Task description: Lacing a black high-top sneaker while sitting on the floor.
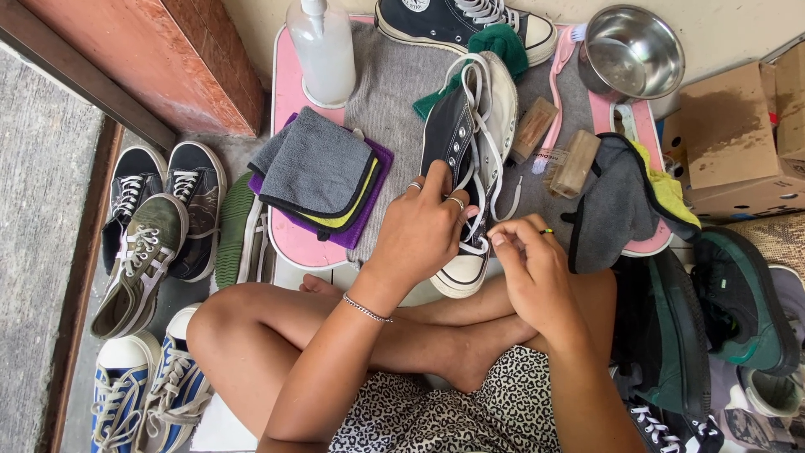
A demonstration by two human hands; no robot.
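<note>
Crossed beneath the camera, my bare legs [352, 335] and the spotted fabric of my skirt [453, 411] fill the bottom of the view, and just past my knees lies the black high-top sneaker [464, 159] I am working on. It rests on its side on the grey mat [390, 84] covering the pink bench [289, 84], its white toe cap pointing back at me and its heel away. My left hand [423, 231] is curled over the sneaker's upper near the eyelets, fingers closed against the canvas, holding it steady. My right hand [528, 260] sits just beside the toe, its thumb and fingers pinched together on the white shoelace [480, 109], which loops loosely up along the shoe.

To the left of the sneaker lies a stack of folded cloths [323, 172], grey on top, with yellow and purple beneath, and behind it stands a clear pump bottle [323, 50]. To the right lie two wooden-backed brushes [558, 147] and a pink-handled brush [558, 84], then a steel bowl [633, 50] at the far corner. A green cloth [499, 42] lies at the sneaker's heel, near a second black sneaker [457, 21]. More shoes [159, 226] crowd the floor on my left.
</note>
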